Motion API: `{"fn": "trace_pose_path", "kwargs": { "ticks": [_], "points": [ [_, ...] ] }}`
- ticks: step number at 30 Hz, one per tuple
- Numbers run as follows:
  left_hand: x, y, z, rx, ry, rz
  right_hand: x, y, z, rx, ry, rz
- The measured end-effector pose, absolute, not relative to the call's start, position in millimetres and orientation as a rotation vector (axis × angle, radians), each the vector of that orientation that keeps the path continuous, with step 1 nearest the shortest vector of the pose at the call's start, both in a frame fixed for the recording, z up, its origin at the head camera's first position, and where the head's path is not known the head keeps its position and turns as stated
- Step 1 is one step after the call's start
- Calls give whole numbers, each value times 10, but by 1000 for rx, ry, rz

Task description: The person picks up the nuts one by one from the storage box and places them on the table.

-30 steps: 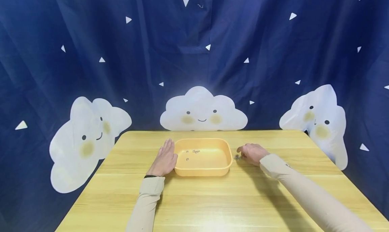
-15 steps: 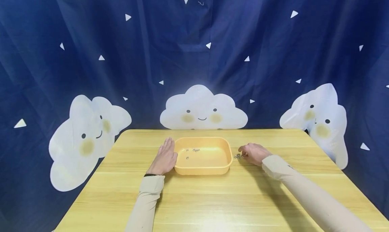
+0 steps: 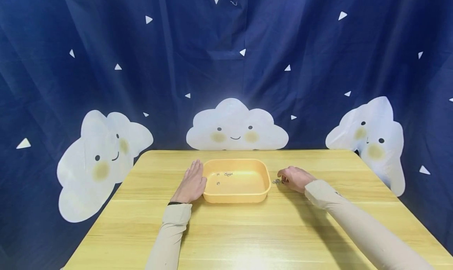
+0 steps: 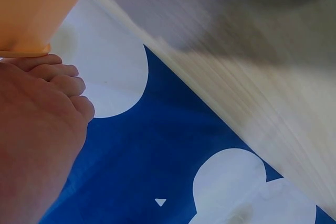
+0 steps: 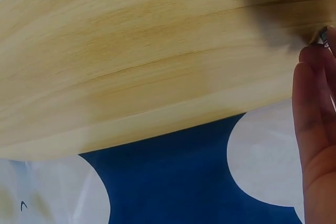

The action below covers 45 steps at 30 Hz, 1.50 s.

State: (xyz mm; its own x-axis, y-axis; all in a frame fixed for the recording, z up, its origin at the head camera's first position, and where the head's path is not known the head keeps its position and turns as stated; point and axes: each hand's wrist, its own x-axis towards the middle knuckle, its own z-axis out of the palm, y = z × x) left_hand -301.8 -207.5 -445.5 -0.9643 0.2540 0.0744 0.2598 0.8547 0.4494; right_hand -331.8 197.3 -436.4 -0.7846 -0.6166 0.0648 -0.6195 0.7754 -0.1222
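Note:
A shallow yellow-orange plastic basin [image 3: 235, 199] stands on the wooden table, with several small shiny silver pieces [image 3: 228, 174] scattered on its left half. My left hand [image 3: 190, 184] lies along the basin's left side, fingers straight and thumb at the rim; in the left wrist view its fingers meet the basin wall [image 4: 39, 14]. Right of the basin my right hand [image 3: 296, 178] reaches down with bent fingers. A small shiny silver piece [image 5: 323, 36] shows pinched at its fingertips in the right wrist view. More loose silver pieces [image 3: 275, 182] lie between this hand and the basin.
The light wooden table [image 3: 226, 230] extends toward me and to both sides. Behind its far edge hangs a dark blue curtain [image 3: 226, 73] printed with white clouds and triangles.
My right hand has shifted very slightly right, and the silver pieces beside it now show more separately. My left hand and the basin stay in place; the head view has tipped a little.

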Motion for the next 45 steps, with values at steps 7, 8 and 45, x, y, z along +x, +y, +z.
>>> {"fn": "trace_pose_path", "kwargs": {
  "ticks": [7,8,45],
  "points": [
    [-3007,-2070,-4454,-430,-3004,-735,-3320,1963,-4364,998,-2944,187],
    [-3003,-2068,-4450,-426,-3006,-735,-3318,1962,-4364,1001,-2940,183],
    [-2994,-2081,-4439,-437,-2996,-766,-3317,1893,-4359,969,-2947,80]
  ]
}}
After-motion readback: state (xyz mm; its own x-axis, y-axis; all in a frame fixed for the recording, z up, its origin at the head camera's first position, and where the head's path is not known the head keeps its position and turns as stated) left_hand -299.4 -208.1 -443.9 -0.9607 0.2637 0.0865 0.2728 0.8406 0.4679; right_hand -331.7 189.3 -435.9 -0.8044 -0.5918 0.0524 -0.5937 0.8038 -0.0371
